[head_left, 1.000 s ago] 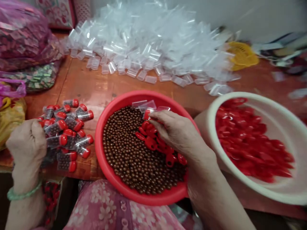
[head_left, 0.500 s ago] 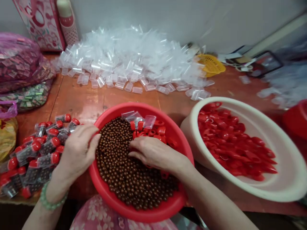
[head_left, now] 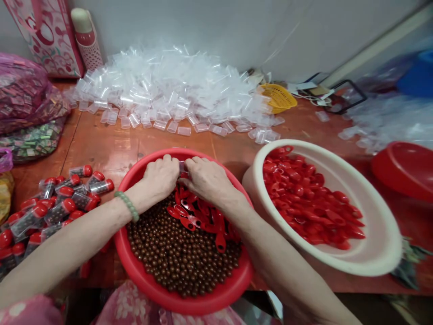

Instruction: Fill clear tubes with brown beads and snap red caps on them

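A red basin [head_left: 184,307] holds small brown balls [head_left: 182,257] and a heap of red plastic pieces [head_left: 203,214]. Over its far side my left hand [head_left: 162,174], closed, has its fingertips at a clear plastic container [head_left: 181,166]. My right hand [head_left: 206,178] is closed right beside it, its fingertips meeting the other side of that container. The hands nearly touch each other, and they hide most of what lies between them. Filled containers with red caps [head_left: 62,210] lie in a pile left of the basin.
A white basin [head_left: 375,266] of red pieces stands at the right, with a red bowl [head_left: 402,167] beyond. Clear containers [head_left: 169,90] are heaped along the wall near a yellow basket [head_left: 279,97]. Bulging bags [head_left: 25,97] and a pink flask [head_left: 86,40] are at the left.
My left hand has moved from the basin's left rim to its far side. My right hand has gone up from the balls to meet it. The camera view has shifted to the right.
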`<state>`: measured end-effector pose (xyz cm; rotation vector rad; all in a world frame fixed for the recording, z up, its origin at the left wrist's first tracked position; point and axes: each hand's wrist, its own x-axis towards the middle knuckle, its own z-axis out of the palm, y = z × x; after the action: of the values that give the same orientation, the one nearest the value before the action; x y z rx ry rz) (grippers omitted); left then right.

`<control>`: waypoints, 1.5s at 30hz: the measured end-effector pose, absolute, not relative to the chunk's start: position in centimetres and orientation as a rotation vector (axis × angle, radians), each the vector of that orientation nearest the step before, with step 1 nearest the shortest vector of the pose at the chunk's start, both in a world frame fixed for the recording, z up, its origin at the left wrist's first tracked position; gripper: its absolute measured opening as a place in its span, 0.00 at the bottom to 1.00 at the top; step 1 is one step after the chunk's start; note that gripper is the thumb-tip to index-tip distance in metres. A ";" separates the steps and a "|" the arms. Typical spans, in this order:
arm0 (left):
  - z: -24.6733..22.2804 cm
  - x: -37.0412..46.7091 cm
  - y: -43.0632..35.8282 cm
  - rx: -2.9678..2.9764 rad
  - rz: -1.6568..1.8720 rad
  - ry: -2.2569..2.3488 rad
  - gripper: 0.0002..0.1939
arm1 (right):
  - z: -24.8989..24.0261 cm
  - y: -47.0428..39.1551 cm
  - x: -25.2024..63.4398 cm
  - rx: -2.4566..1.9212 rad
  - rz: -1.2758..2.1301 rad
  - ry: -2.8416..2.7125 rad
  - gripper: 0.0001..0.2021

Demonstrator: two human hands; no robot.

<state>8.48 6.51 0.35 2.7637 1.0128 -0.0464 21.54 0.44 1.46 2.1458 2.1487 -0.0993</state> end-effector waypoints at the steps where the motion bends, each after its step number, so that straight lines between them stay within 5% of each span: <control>1: 0.1 9.2 6.4 2.768 -0.040 1.009 0.14 | 1.4 0.4 21.6 2.149 -0.099 2.135 0.10; 9: -1.4 10.9 6.7 2.915 0.227 0.693 0.12 | 2.1 -2.2 23.5 2.114 -0.153 2.075 0.09; 14: -0.7 8.7 7.0 2.520 0.452 0.654 0.07 | 3.1 -3.9 24.4 2.239 -0.232 2.083 0.12; 18: -0.2 6.1 5.8 1.866 0.536 0.629 0.07 | 2.6 -3.5 22.9 2.435 -1.139 2.477 0.19; 24: 1.3 1.9 4.0 1.501 0.541 0.598 0.10 | 1.3 -2.6 21.3 2.050 -2.516 2.316 0.18; 29: 1.4 -0.7 4.0 1.731 0.559 0.530 0.08 | 0.5 -2.8 20.5 1.560 -3.052 1.792 0.22; 34: 1.0 -1.7 4.0 1.838 0.535 0.482 0.12 | 0.9 -2.4 20.0 1.430 -2.662 2.148 0.18; 41: 1.3 -2.1 2.5 1.713 0.646 0.953 0.19 | 2.4 0.0 17.7 1.533 -0.610 2.551 0.11; 45: 1.1 -1.5 0.5 1.901 0.395 1.057 0.27 | 0.1 0.5 15.2 1.353 -0.304 2.524 0.13</control>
<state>-1.48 0.52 1.14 1.9005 1.0571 0.3946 15.20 0.52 0.14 1.3528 2.5244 -0.3043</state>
